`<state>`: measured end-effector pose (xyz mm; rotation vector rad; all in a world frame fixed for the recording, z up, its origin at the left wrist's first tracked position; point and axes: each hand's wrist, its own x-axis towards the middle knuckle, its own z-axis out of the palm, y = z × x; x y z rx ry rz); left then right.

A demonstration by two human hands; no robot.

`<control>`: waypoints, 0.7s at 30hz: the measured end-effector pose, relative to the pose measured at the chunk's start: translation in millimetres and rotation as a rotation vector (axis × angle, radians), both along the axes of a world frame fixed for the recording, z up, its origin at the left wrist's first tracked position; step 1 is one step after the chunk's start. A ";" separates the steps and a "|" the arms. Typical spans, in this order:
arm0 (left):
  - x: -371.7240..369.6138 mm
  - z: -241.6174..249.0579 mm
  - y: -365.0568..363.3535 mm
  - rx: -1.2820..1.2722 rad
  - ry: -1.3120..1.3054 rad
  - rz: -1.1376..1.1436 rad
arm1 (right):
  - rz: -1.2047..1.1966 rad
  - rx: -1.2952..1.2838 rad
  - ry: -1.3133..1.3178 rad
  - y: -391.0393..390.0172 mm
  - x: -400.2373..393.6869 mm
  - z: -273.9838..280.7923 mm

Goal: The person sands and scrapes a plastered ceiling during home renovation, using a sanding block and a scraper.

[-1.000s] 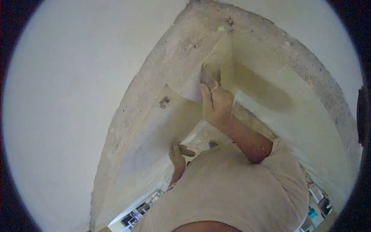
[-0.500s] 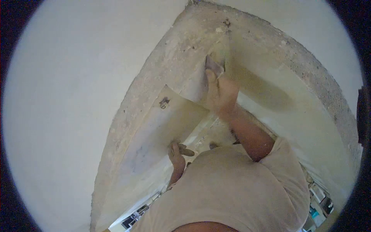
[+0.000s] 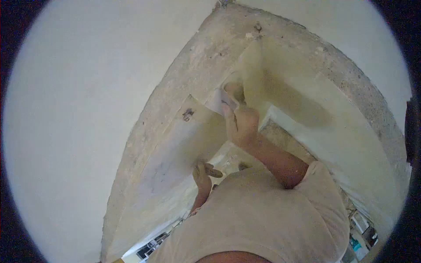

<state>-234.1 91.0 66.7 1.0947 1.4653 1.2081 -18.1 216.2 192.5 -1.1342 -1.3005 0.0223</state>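
A thin grey-brown folded sheet, apparently sandpaper, is held against the pale plastered recess in the wall. My right hand grips it, with the thumb along its near edge, and part of it is hidden. Lower down on the left, my left hand rests by the bottom edge of a raised pale wall face. Its fingers are stretched out and partly shaded, and I make out nothing held in them. A dark chipped spot marks the upper part of that face.
A rough, unpainted band borders the recess, with smooth painted wall outside it. A raised pale ledge runs along the right side. Small cluttered items show far below at lower right. My shirt fills the bottom middle.
My right hand has moved down and slightly left with the sheet, nearer the raised face. My left hand stays almost where it was.
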 end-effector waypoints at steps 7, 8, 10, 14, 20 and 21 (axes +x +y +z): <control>-8.4 -11.5 1.1 -0.002 0.050 0.038 | -0.111 -0.026 0.122 12.8 3.5 2.7; 0.2 -0.1 1.1 -0.107 -0.040 0.063 | -0.128 0.083 0.015 12.9 5.1 -2.1; 4.7 2.3 0.3 -0.076 -0.039 0.053 | -0.214 0.059 -0.053 24.2 17.1 -5.3; -4.8 1.8 1.1 -0.065 0.072 0.050 | -0.213 -0.107 0.033 25.6 23.6 12.9; -6.7 -9.3 2.9 0.027 0.049 0.025 | -0.133 -0.181 0.315 23.3 23.3 33.9; -2.8 0.9 1.7 0.030 0.047 0.019 | -0.138 -0.177 0.314 17.3 18.2 32.1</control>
